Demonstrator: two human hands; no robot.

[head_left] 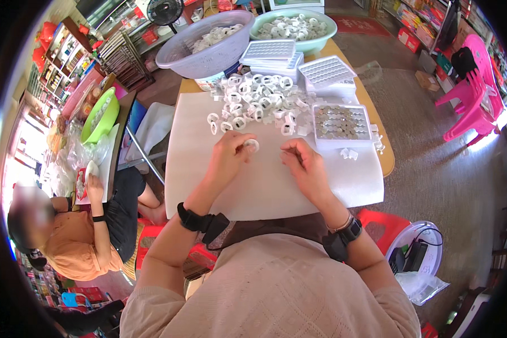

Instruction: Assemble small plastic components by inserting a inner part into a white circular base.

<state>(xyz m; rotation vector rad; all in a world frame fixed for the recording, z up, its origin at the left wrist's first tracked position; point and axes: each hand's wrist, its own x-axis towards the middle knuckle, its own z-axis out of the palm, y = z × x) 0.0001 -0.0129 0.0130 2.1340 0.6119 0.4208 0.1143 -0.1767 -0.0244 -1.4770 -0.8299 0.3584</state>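
Note:
My left hand [228, 157] is closed in a pinch around a small white plastic ring [252, 145], held above the white sheet on the table. To its right, my right hand [306, 168] has its thumb and fingertips pressed together; whatever they hold is too small to make out. A gap separates the two hands. Just beyond them lies a loose pile of similar white ring-shaped plastic parts [256, 97]. At the right of the pile sits a shallow white tray [343, 143] with many small round silvery pieces [339, 120] in it. Small clear-white bits [349, 154] lie near the tray's front edge.
Behind the pile stand stacked white slotted trays [328, 71], a purple basin [177, 59] and a mint-green basin [325, 46], both holding white parts. A co-worker [84, 239] sits at a side table at left with a lime-green basin [106, 127]. Pink chairs [479, 93] stand at right.

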